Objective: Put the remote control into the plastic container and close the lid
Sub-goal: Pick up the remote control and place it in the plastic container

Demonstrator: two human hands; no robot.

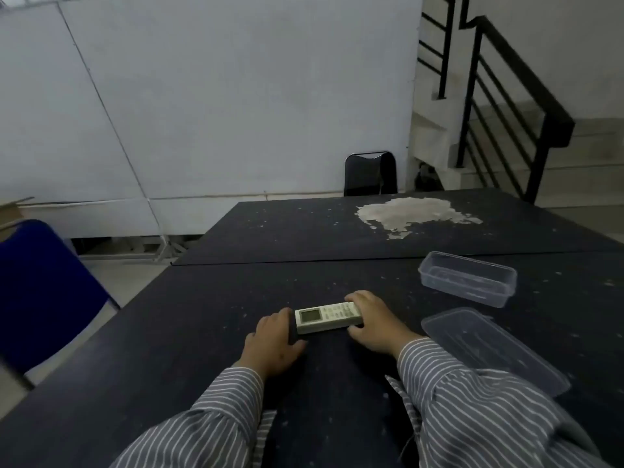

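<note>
1. Black and scuffed, the table point(337, 383) fills the lower half of the view, with pale flecks all over it and a large patch of worn-off coating point(410, 212) near its far edge. It serves as the landmark for everything below.
2. Beyond the table's far edge stands a black chair point(370, 173) against a grey panelled wall point(219, 96), and off the far right corner a staircase with a black metal railing point(513, 106) rises.
3. Off the table's left edge is a blue chair point(40, 292).
4. Two grey sleeves with white stripes point(472, 410) reach onto the table from its near edge.
5. On the right part of the table, near the near-right edge, lies the clear plastic lid point(493, 349), flat on the top.
6. Farther out on the right part of the table sits the clear plastic container point(467, 278), open side up, apart from the lid.
7. At the table's middle, the left hand point(275, 342) rests with fingers curled together around the screen end of the remote.
8. Also at the table's middle, the right hand point(373, 324) has fingers curved over the button end and the thumb against the near side.
9. Between the two hands the white remote control point(327, 317) lies lengthwise on the table, face up with its small display toward the left, well apart from the container.
</note>
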